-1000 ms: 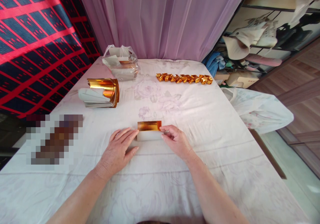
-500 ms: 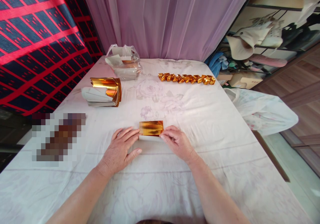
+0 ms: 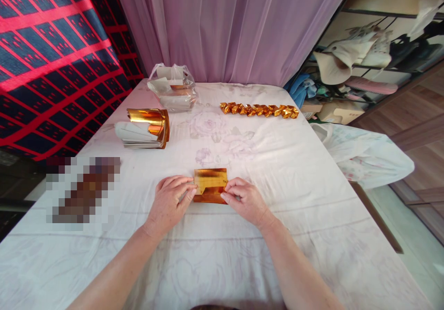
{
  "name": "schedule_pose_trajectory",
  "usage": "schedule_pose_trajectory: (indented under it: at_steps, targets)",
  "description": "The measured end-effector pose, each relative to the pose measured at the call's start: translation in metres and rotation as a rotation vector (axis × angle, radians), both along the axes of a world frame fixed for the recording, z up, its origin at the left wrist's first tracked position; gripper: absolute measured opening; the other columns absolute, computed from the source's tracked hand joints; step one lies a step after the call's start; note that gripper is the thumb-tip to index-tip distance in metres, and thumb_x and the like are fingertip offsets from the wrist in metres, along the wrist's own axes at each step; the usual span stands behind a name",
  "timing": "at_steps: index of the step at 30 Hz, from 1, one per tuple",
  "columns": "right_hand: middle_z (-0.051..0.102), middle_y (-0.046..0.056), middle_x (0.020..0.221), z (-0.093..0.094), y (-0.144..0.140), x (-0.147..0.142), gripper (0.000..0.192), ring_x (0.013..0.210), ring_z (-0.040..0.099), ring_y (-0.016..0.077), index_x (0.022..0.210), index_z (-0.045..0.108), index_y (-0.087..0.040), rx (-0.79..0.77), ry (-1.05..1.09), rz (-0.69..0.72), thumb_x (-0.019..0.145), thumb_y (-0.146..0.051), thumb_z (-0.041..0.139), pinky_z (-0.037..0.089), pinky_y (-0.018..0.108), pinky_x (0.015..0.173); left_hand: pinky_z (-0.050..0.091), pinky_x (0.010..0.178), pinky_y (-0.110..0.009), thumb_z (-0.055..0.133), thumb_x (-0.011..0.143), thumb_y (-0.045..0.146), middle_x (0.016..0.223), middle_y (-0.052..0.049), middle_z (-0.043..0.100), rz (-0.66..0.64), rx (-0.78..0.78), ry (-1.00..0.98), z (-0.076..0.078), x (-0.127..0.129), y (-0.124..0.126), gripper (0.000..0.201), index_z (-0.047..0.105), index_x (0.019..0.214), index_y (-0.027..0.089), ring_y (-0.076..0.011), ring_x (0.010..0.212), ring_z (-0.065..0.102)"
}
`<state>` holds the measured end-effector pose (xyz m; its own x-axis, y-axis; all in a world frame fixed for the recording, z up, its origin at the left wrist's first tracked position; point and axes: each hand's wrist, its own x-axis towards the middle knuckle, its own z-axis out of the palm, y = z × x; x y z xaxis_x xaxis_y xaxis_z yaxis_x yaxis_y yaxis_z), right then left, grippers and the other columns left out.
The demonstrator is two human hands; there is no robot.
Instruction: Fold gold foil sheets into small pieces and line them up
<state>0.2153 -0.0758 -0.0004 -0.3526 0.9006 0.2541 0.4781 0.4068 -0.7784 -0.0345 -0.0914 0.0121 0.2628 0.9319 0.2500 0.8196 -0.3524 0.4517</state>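
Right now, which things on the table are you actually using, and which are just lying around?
In use:
- gold foil sheet, pinched at its ends by the left hand and the right hand

Lying about:
- stack of gold sheets, far left
- plastic bag at the back
- row of folded gold pieces
- white cloth bundle off the table's right edge

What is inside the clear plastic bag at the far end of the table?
The plastic bag shows pale folded sheets with a strip of gold among them. Crinkled film hides how many and what lies beneath.
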Motion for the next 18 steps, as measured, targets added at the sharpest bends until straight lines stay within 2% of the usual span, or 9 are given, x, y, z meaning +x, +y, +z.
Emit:
schedule_pose_trajectory:
  at_steps: [4,9,13,18]
  targets:
    - [0.065,0.004,0.081,-0.004,0.0,-0.001,0.022,0.073,0.063,0.0161,0.065,0.066,-0.022,0.02,0.012,-0.009,0.086,-0.029,0.066,0.052,0.031,0.068,0.045,0.093,-0.046,0.055,0.093,0.036,0.106,-0.002,0.075,0.054,0.034,0.009,-0.001,0.007,0.003,0.02,0.073,0.09,0.028,-0.0236,0.103,0.064]
    - [0.067,0.004,0.089,-0.007,-0.001,-0.001,0.005,0.059,0.058,0.0106,0.081,0.07,-0.023,-0.013,-0.023,-0.015,0.084,-0.024,0.066,0.05,0.027,0.06,0.045,0.092,-0.047,0.061,0.089,0.033,0.107,-0.003,0.073,0.128,0.088,0.047,-0.006,0.01,0.001,0.01,0.069,0.09,0.027,-0.025,0.103,0.063]
    - [0.067,0.004,0.091,-0.008,-0.002,0.0,0.006,0.059,0.057,0.0105,0.083,0.071,-0.023,0.017,-0.044,-0.013,0.083,-0.02,0.066,0.05,0.028,0.062,0.045,0.093,-0.049,0.065,0.086,0.034,0.117,-0.007,0.069,0.2,0.118,0.084,-0.008,0.009,-0.001,0.018,0.065,0.102,0.025,-0.0291,0.11,0.061]
    - [0.067,0.004,0.09,-0.007,-0.002,0.0,0.008,0.066,0.06,0.0133,0.084,0.071,-0.023,0.043,-0.07,0.0,0.083,-0.018,0.064,0.051,0.029,0.066,0.043,0.097,-0.051,0.065,0.086,0.035,0.122,-0.008,0.067,0.208,0.102,0.116,-0.01,0.008,-0.001,0.024,0.068,0.108,0.026,-0.0302,0.114,0.059]
